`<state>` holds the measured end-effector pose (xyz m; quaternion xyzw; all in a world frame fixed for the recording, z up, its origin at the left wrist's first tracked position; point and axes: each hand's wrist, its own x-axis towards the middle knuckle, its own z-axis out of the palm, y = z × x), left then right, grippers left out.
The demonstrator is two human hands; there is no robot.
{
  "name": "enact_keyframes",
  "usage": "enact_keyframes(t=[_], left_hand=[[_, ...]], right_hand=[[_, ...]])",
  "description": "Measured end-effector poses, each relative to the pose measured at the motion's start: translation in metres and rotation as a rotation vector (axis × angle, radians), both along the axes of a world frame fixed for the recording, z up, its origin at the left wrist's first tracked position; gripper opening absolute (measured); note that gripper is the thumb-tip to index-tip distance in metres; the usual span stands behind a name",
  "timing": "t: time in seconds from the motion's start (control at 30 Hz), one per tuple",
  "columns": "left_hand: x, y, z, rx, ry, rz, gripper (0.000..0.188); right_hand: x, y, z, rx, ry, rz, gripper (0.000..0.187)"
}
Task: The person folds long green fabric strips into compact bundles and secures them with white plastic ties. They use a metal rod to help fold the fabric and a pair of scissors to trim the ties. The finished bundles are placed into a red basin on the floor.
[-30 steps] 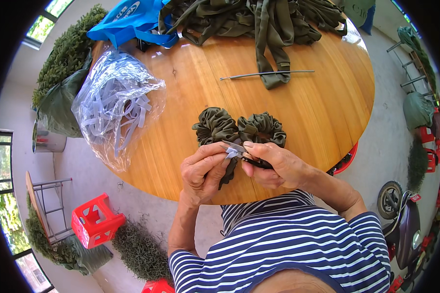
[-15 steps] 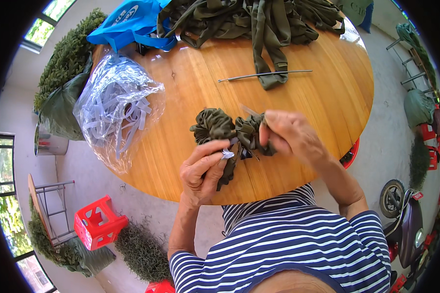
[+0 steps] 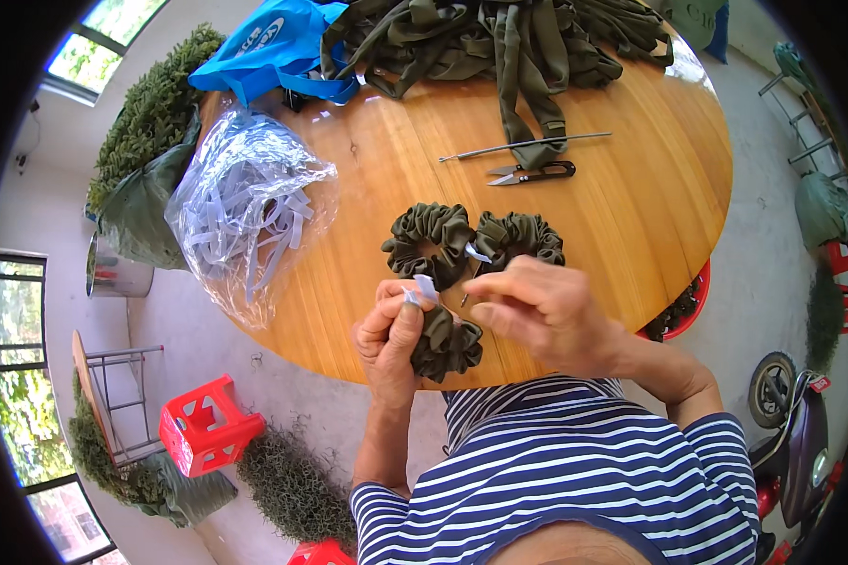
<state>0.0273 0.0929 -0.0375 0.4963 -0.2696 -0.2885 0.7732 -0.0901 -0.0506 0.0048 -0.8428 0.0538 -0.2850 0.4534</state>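
At the near edge of the round wooden table (image 3: 645, 202), I've got the dark green scrunchie (image 3: 448, 348) hanging below the left hand's (image 3: 389, 334) fingertips, fabric bunched, ring shape hard to make out. Step in hand, my read: handling the pale elastic ends (image 3: 425, 283) that stick up above it. To do it well, I'd pinch both ends right up by the fabric so neither slips back, keep the folds out of the way, and pull evenly rather than jerk.

Left hand: thumb and forefinger pressed tight on the elastic, remaining fingers curled in behind. Right hand (image 3: 556, 311): just right of the scrunchie, apart from the left hand, fingers half curled, thumb under the forefinger. Thin dark tip (image 3: 464, 299) shows by those fingertips; can't tell if the right hand grasps it or nothing.

Just beyond the hands, two more rings, the left ring (image 3: 438, 224) and the right ring (image 3: 532, 229), lie side by side, a pale strip (image 3: 479, 253) showing between them. Farther off, black-handled snips (image 3: 528, 176) lie with blades apart, near a thin metal rod (image 3: 499, 151). I'd leave both there, clear of the fingers.
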Motion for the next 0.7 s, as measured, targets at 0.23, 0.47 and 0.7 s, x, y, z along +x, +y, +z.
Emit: enact_keyframes(t=[0.23, 0.47, 0.7], left_hand=[[-0.019, -0.005, -0.003, 0.023, -0.161, 0.103, 0.011], [-0.048, -0.029, -0.005, -0.054, -0.099, 0.284, 0.012], [-0.059, -0.032, -0.006, 0.033, 0.147, 0.253, 0.012]], right_hand=[[0.014, 0.014, -0.018, 0.801, 0.113, 0.118, 0.015], [0.010, 0.010, -0.023, 0.781, -0.186, -0.022, 0.013], [0.000, -0.001, -0.014, 1.035, 0.146, 0.051, 0.018]])
